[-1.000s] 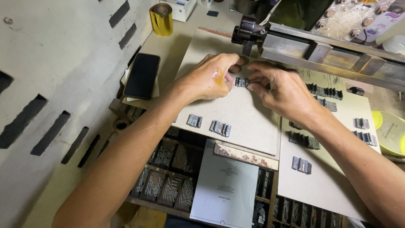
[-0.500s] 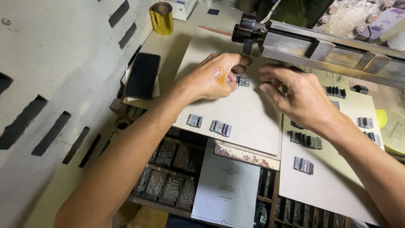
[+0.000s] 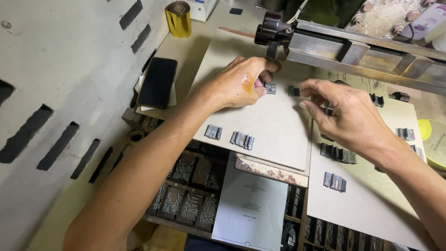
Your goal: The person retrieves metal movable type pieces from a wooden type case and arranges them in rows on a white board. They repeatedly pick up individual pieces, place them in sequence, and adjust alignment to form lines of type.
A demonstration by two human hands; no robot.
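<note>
item: head view of a desk [image 3: 204,51], all lower case stock. left hand [image 3: 239,83]: fingers curled and pressed together on a small grey type block [image 3: 270,88], pinning it to the near-left board [image 3: 274,130]. right hand [image 3: 346,114]: thumb and forefinger pinching a dark type piece [image 3: 293,90], held just right of the block and apart from it by a narrow gap; other fingers loosely bent. location of work: far part of the board, just near the metal bar [image 3: 362,51] with its black knob [image 3: 272,30]. other stock on the same board: two small type clusters [image 3: 232,137] at the near edge. right board [image 3: 367,204]: several more clusters [image 3: 338,154], some partly hidden by the right arm. left of the boards: black phone [image 3: 157,82] lying flat on paper; gold foil roll [image 3: 178,18] upright at the far edge. below the desk edge: type case [image 3: 188,195] with sorted compartments, a white printed sheet [image 3: 251,207] resting over it. far right: yellow tape roll [image 3: 434,142], partly cut off. handling note, as a judgement: the piece would seat best if slid along the board flat and square to the block, with the left hand keeping the block from skating; faces should meet flush, with no tilt, and the fingers should stay clear of the joint.
</note>
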